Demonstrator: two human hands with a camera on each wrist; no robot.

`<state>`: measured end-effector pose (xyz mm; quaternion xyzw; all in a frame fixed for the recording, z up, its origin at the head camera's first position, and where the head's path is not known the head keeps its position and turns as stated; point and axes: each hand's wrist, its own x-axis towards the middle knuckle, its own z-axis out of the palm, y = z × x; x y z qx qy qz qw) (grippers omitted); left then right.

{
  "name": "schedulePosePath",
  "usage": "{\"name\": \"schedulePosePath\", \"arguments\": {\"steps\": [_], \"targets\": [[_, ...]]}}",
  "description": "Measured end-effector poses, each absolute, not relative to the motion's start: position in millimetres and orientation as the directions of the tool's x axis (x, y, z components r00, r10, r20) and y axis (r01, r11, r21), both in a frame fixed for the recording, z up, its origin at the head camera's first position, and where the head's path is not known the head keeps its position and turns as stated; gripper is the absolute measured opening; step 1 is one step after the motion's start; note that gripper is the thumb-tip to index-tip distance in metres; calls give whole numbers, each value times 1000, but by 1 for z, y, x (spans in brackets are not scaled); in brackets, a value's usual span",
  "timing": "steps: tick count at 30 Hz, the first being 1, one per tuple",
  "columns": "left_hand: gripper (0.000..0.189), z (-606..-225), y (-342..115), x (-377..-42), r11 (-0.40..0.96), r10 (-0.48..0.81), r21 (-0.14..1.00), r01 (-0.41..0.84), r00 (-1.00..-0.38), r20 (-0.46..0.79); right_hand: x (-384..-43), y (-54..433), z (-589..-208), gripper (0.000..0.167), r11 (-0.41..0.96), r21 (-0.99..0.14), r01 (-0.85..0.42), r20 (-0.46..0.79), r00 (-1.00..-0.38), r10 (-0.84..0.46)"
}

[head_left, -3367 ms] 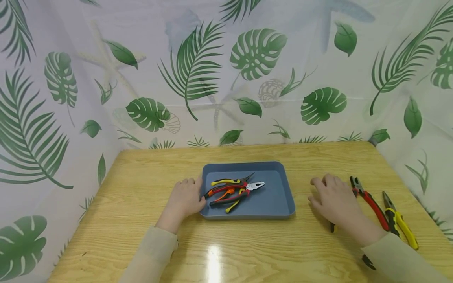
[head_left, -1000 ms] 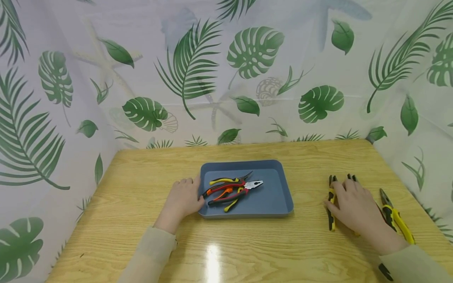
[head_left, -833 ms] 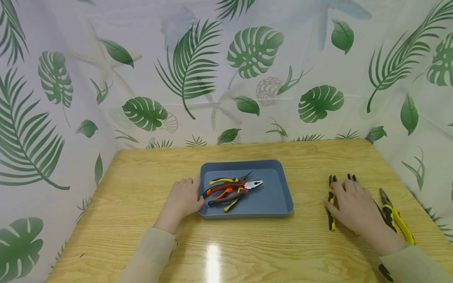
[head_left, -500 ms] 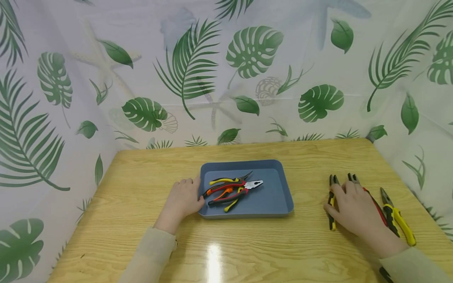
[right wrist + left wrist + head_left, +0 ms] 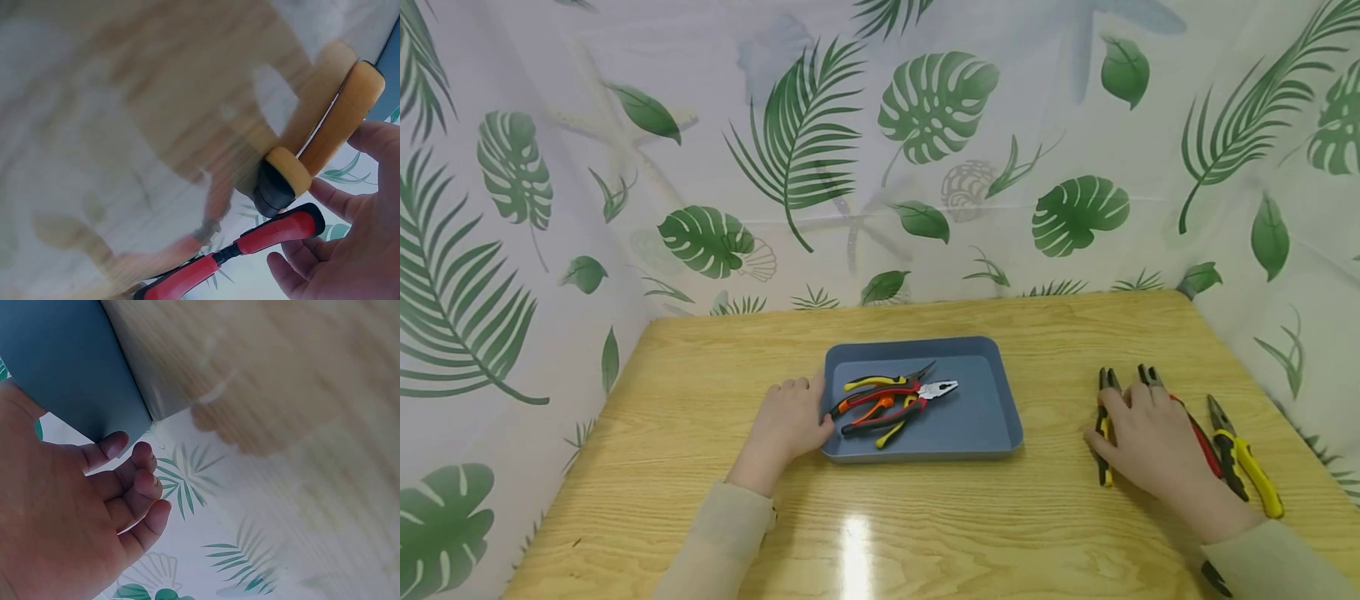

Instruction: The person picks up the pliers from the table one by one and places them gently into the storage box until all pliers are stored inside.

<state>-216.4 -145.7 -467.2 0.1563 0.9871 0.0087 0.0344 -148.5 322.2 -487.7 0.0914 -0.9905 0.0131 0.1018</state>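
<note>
My left hand point(image 5: 786, 421) holds the left wall of a blue-grey tray point(image 5: 985, 425), thumb at the front corner. In the left wrist view, fingertips point(image 5: 114, 445) meet the tray's wall point(image 5: 69, 369). Several pliers lie crossed inside the tray, among them red-and-black pliers point(image 5: 883, 421) with bright jaws on top. On the right, my right hand point(image 5: 1150, 442) lies over black-and-yellow pliers point(image 5: 1103, 467), partly covering them. The right wrist view shows its thumb and fingers around their yellow handles point(image 5: 345, 119). Red-handled pliers point(image 5: 278, 230) lie beside the other fingers.
Right of the right hand, red-handled pliers point(image 5: 1206, 450) run partly beneath the hand. Further right lie long-nosed pliers point(image 5: 1255, 475) with yellow-and-black handles. The wooden table point(image 5: 940, 525) is backed by a leaf-printed cloth point(image 5: 850, 167).
From 3.4 seconds ago, the right hand has moved right onto the black-and-yellow pliers. Over the last second, more of the red handle has come into sight beside it. The left hand stays on the tray.
</note>
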Motion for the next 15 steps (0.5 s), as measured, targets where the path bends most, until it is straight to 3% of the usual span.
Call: {"name": "schedulePosePath", "arguments": {"steps": [15], "targets": [[63, -468, -146, -217, 951, 309, 27, 308, -948, -72, -153, 318, -488, 48, 978, 50, -204, 193, -958, -210]]}}
